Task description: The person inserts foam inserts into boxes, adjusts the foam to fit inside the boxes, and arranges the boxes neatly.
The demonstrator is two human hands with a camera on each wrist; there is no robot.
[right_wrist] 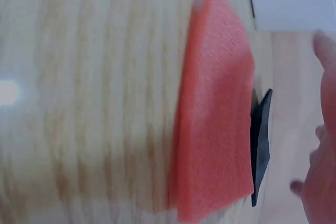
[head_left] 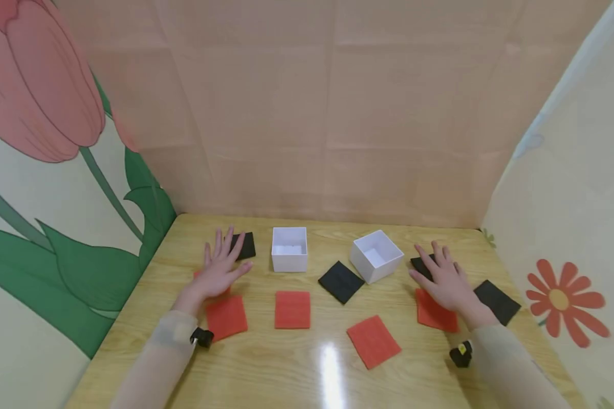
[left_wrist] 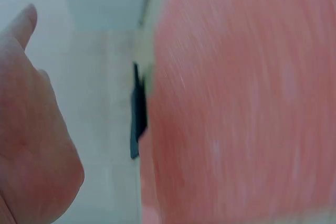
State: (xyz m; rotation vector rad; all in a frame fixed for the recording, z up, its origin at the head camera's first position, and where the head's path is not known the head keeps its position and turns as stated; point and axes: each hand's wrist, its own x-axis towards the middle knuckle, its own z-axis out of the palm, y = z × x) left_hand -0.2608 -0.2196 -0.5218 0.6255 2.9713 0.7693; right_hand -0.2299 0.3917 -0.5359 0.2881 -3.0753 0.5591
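Note:
My left hand (head_left: 217,274), fingers spread, is over a partly covered red square (head_left: 197,274) and beside a black square (head_left: 246,246). Another red square (head_left: 227,317) lies just below it, near the wrist. With its fingers apart, my right hand (head_left: 446,282) covers part of a black square (head_left: 420,267) and a red square (head_left: 436,312). Nothing is held by either hand. The right wrist view shows a thick, foam-like red square (right_wrist: 220,114) with a black one (right_wrist: 261,145) behind it. Whether the fingers touch the squares cannot be told.
Two open white boxes (head_left: 289,262) stand at the back middle; the right-hand box (head_left: 369,266) is turned at an angle. Between the hands lie a black square (head_left: 341,282) and red squares (head_left: 293,310). Another black square (head_left: 498,302) sits near the table's (head_left: 266,369) right edge.

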